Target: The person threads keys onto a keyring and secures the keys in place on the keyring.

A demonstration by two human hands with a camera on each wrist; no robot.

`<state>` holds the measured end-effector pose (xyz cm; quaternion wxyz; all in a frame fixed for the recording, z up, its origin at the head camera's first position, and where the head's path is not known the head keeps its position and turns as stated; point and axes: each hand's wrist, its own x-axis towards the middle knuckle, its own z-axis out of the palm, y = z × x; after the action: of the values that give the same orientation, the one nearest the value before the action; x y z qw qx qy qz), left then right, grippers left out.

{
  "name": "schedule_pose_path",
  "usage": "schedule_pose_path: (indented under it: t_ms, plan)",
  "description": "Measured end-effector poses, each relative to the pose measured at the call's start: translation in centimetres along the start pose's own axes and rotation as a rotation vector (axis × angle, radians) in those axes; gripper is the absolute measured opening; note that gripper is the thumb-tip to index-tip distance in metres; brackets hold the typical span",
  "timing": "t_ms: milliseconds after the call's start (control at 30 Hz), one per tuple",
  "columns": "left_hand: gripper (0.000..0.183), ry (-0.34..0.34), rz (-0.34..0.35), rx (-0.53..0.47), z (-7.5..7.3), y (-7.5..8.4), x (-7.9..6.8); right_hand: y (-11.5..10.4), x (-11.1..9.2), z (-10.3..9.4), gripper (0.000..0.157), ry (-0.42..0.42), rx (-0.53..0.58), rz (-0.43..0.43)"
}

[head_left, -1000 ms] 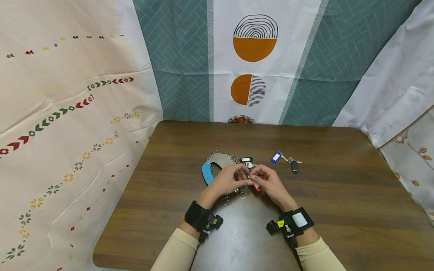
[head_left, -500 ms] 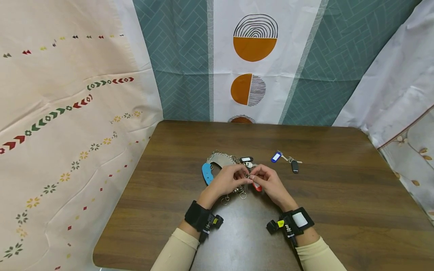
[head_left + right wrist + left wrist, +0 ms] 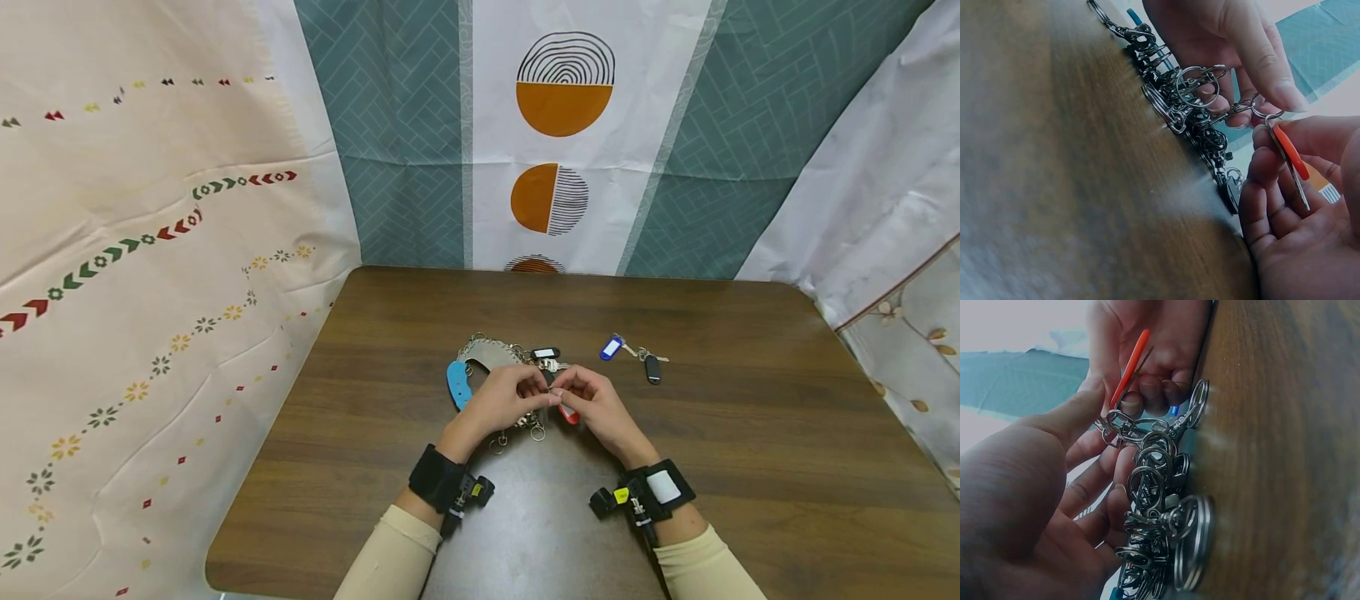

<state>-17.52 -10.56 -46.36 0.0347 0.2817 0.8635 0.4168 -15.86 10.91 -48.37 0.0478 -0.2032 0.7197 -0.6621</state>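
Left hand [image 3: 506, 396] pinching split ring [image 3: 1260, 115] between thumb and fingers; right hand [image 3: 596, 404] clamping red key tag [image 3: 1292, 154] near ring end, key [image 3: 1300, 189] lying alongside. Tag being held above table [image 3: 750, 375], about midway between side edges, short of far edge. Tag probably handling light, stiff; ring likely springy, slippery, tag's flat faces giving surer hold.

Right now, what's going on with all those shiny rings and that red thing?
Someone is working with both hands close together over a wooden table. The right hand pinches a key with a red tag, while the left hand holds at the rings beside it, on a bunch of metal clasps and rings. I can't tell whether the key is hooked on. A blue tag and a black tag lie farther off, untouched.
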Motion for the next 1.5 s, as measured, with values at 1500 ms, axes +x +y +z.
schedule_pose_path:
  t_ms: [1500]
  plan:
    - [0.021,0.028,0.03,0.02,0.09,-0.08,0.09,0.03,-0.05,0.04,0.012,0.015,0.008,0.013]
